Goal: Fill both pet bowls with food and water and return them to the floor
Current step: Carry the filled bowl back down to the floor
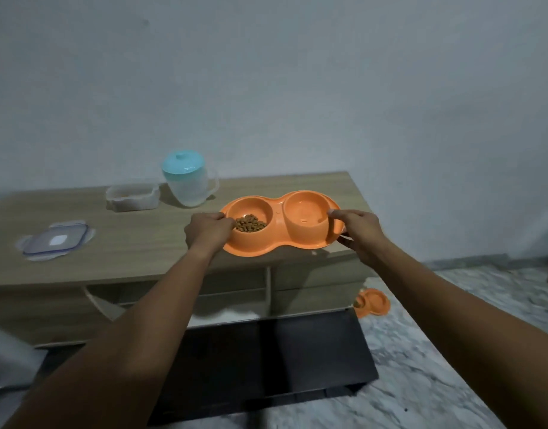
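An orange double pet bowl (278, 243) is at the front right of the wooden cabinet top (136, 243), tilted slightly and overhanging the front edge. Its left cup holds brown kibble (249, 223); its right cup (305, 212) looks wet, though I cannot tell how full it is. My left hand (208, 232) grips the bowl's left rim. My right hand (357, 232) grips the right rim. A second orange pet bowl (373, 302) lies on the floor beside the cabinet's right end.
On the cabinet top stand a clear jug with a teal lid (187, 181) and an open clear food container (132, 196); its lid (57, 239) lies at the left. A dark low surface (266, 357) sits below me. Marbled floor (436, 351) spreads to the right.
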A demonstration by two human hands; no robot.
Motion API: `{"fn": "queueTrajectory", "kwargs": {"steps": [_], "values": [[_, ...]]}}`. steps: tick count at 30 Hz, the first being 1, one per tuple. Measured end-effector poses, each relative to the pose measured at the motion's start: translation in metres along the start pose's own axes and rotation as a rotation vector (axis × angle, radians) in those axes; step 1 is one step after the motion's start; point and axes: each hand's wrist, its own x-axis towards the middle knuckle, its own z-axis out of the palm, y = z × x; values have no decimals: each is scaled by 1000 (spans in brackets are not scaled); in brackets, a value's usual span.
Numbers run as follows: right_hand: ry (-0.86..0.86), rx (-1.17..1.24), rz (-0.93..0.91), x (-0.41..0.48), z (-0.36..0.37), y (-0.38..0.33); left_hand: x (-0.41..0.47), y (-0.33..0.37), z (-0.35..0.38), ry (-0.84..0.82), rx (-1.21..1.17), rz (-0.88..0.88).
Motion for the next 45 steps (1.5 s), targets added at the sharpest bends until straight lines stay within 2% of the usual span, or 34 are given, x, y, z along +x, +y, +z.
{"fn": "queueTrajectory", "kwargs": {"steps": [10, 18, 29, 37, 45], "values": [[155, 12, 10, 21, -192, -8, -87, 71, 153, -139, -37, 85], [345, 83, 66, 78, -321, 2, -101, 137, 302, -295, -49, 106], [431, 72, 92, 186, -473, -2, -98, 203, 494, -469, -68, 98], [399, 53, 213, 301, -577, 61, -109, 193, 652, -443, 22, 14], [242, -52, 372, 448, -667, 191, -104, 95, 848, -353, 128, -157]]}}
